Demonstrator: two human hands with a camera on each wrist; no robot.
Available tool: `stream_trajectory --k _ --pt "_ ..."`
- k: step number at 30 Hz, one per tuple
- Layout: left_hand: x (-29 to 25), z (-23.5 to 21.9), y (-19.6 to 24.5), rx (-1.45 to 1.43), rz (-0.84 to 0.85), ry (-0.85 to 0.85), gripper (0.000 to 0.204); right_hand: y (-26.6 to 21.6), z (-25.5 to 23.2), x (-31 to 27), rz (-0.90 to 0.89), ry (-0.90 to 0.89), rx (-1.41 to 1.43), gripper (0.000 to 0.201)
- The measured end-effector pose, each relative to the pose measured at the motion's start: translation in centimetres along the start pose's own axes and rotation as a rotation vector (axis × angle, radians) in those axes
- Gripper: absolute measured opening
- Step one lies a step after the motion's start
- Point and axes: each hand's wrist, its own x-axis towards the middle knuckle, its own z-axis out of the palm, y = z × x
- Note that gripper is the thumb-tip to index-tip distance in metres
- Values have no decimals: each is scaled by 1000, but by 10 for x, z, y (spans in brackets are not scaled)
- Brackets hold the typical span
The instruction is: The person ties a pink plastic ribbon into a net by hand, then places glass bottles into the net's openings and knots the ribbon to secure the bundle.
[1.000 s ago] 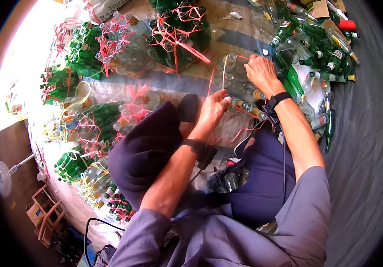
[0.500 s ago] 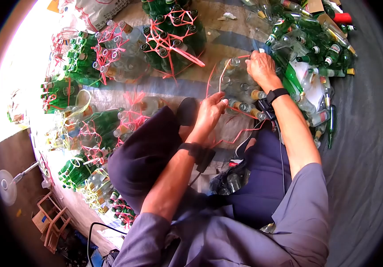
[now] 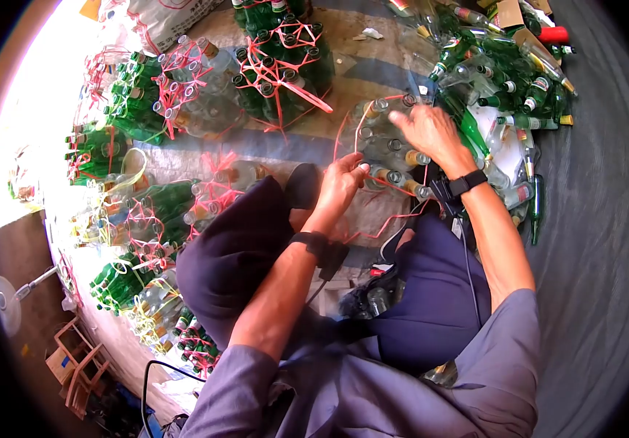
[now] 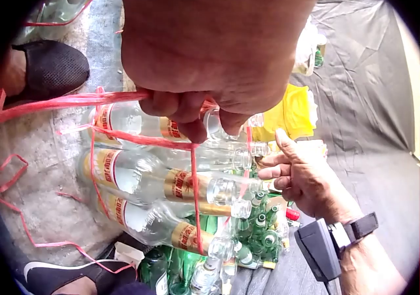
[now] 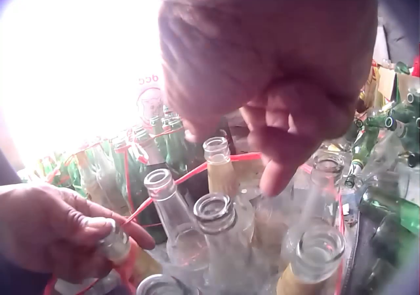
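Observation:
Clear glass bottles [image 4: 131, 177] stand in a tight group with red plastic strap [image 4: 72, 101] around them. In the left wrist view my left hand [image 4: 203, 52] pinches the strap at the near side of the group; in the head view that hand [image 3: 340, 186] is at the group's left edge. My right hand [image 3: 435, 135] hovers over the group's right side, thumb spread away from loosely bent fingers. In the right wrist view the right hand [image 5: 269, 65] is above the bottle necks [image 5: 215, 213], one fingertip close to the strap [image 5: 246, 157]; whether they touch is unclear.
Strapped bundles of green bottles [image 3: 135, 102] and clear bottles stand to the left and at the top. Loose bottles [image 3: 537, 95] lie heaped at the upper right. A shoe [image 4: 56, 69] is beside the group, and loose red strap [image 4: 52, 244] trails on the ground sheet.
My right hand has come off the strap at the group's far corner, its fingers now spread further and slightly lower. My left hand keeps its pinch, with little movement.

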Motion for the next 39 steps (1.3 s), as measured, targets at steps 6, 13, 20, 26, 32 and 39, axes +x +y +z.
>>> stream_trajectory --k 6,13,20,26,32,39 --pt "-2 0 3 25 -3 -11 49 -5 30 -27 -289 -262 0 33" --pt "0 -1 4 10 7 -22 51 9 44 -16 -213 -73 51 25" --pt "0 -1 3 31 21 -34 55 9 48 -13 -184 -45 95 26" --pt "3 -2 2 55 31 -51 54 16 58 -13 -187 14 114 29" --pt "3 0 -1 58 54 -37 52 16 55 -19 -134 -8 143 32" --pt "3 1 1 36 34 -23 50 10 39 -28 -144 -76 111 43"
